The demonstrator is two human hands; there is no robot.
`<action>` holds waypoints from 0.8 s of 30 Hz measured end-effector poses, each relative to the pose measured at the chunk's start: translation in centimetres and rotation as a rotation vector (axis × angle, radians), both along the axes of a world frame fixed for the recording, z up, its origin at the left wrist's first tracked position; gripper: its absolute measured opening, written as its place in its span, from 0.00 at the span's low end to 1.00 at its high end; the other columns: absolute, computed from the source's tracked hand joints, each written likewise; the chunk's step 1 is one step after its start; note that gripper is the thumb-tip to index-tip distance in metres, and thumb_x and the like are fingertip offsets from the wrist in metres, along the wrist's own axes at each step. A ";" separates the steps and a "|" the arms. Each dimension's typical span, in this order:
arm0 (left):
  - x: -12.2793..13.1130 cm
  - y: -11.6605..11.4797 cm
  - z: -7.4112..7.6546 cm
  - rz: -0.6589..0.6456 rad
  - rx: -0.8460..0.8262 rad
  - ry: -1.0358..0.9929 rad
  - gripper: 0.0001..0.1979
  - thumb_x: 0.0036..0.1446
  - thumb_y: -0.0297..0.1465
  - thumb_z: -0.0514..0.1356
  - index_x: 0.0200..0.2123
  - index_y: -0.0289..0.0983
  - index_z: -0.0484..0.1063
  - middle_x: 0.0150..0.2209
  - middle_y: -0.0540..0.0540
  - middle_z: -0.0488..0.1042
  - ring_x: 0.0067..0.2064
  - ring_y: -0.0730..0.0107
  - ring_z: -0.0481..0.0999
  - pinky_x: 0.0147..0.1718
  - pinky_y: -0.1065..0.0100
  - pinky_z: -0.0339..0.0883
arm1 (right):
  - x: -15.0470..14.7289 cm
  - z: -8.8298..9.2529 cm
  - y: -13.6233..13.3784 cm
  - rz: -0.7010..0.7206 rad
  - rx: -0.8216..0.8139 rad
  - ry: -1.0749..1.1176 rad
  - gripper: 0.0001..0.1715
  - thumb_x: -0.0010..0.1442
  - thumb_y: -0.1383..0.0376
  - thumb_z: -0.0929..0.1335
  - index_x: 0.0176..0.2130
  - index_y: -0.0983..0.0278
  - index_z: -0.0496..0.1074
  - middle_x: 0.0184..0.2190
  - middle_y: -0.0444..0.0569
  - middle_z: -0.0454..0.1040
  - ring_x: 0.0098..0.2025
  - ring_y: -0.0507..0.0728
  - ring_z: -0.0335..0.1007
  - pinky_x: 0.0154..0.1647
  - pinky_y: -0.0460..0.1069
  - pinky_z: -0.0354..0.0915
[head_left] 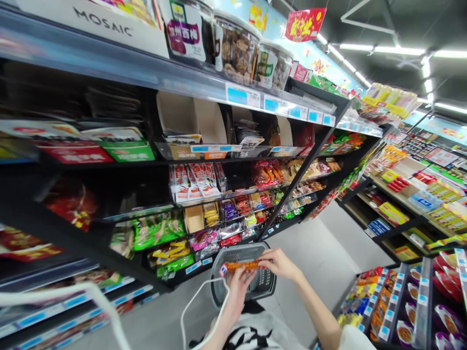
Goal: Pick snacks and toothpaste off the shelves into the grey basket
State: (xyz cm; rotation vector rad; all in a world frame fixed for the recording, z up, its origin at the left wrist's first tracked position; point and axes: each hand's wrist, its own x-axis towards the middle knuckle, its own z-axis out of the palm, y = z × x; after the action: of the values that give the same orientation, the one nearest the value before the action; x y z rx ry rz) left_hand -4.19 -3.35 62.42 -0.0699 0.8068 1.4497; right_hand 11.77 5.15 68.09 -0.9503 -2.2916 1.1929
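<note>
A long, narrow orange-red snack packet (246,265) stretches between my hands, above a grey plastic shopping basket (270,288). My left hand (239,287) is closed on the packet near its left end, where a pale label shows. At the right end, the fingers of my right hand (279,262) pinch the packet. The basket lies below both hands, and they and the packet hide part of its inside. A white cable (183,316) loops beside my left forearm.
Black shelving with bagged snacks (158,228) runs along the left, with jars (237,43) on top. Lower right is a rack of snack packets (404,311). Another display (397,204) stands at the far right. Pale floor (302,257) lies between them.
</note>
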 end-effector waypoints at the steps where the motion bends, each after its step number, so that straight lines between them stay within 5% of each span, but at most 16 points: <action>1: 0.0 0.2 -0.1 -0.034 0.011 -0.006 0.18 0.39 0.34 0.75 0.31 0.36 0.72 0.31 0.48 0.76 0.36 0.65 0.78 0.48 0.55 0.76 | 0.4 -0.2 0.7 -0.008 -0.023 0.024 0.20 0.69 0.55 0.66 0.40 0.65 0.81 0.31 0.50 0.78 0.32 0.54 0.73 0.37 0.47 0.68; 4: 0.3 0.7 -0.7 -0.155 0.064 0.008 0.18 0.41 0.36 0.75 0.28 0.37 0.70 0.29 0.47 0.75 0.36 0.62 0.78 0.44 0.57 0.76 | 1.9 -0.8 3.5 -0.114 -0.118 0.148 0.20 0.67 0.55 0.68 0.33 0.66 0.80 0.27 0.47 0.77 0.30 0.53 0.72 0.37 0.47 0.68; 9: 0.9 0.7 -2.1 -0.284 0.107 0.159 0.15 0.43 0.36 0.71 0.29 0.37 0.70 0.28 0.48 0.75 0.32 0.67 0.76 0.34 0.67 0.71 | 4.8 -1.5 10.8 -0.614 -0.436 0.659 0.15 0.53 0.60 0.78 0.35 0.69 0.79 0.30 0.48 0.79 0.31 0.53 0.74 0.37 0.46 0.71; 12: 0.8 0.5 -2.6 -0.319 0.138 0.223 0.11 0.45 0.35 0.67 0.30 0.37 0.70 0.28 0.49 0.74 0.32 0.68 0.75 0.34 0.69 0.69 | 6.4 -1.6 15.3 -0.822 -0.494 0.804 0.11 0.48 0.69 0.78 0.33 0.66 0.76 0.32 0.47 0.79 0.33 0.52 0.76 0.40 0.44 0.73; 18: -0.1 0.5 -3.5 -0.329 0.151 0.272 0.09 0.47 0.34 0.65 0.31 0.38 0.70 0.29 0.50 0.75 0.32 0.69 0.74 0.35 0.69 0.68 | 7.3 -1.5 22.3 -0.935 -0.488 0.816 0.13 0.51 0.77 0.73 0.27 0.62 0.69 0.27 0.44 0.76 0.31 0.52 0.76 0.38 0.44 0.76; 24: -0.9 1.2 -4.6 -0.253 0.019 0.319 0.14 0.36 0.35 0.66 0.28 0.39 0.68 0.26 0.50 0.73 0.29 0.65 0.75 0.30 0.67 0.67 | 3.3 1.0 31.3 -0.879 -0.403 0.805 0.10 0.57 0.71 0.72 0.33 0.61 0.67 0.28 0.45 0.75 0.37 0.54 0.77 0.46 0.49 0.76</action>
State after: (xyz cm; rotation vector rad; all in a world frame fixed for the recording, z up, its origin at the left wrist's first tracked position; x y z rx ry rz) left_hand -5.09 -2.18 57.82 0.2754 1.0214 1.2423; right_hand 15.07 36.47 69.10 -1.1390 -0.8627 1.2788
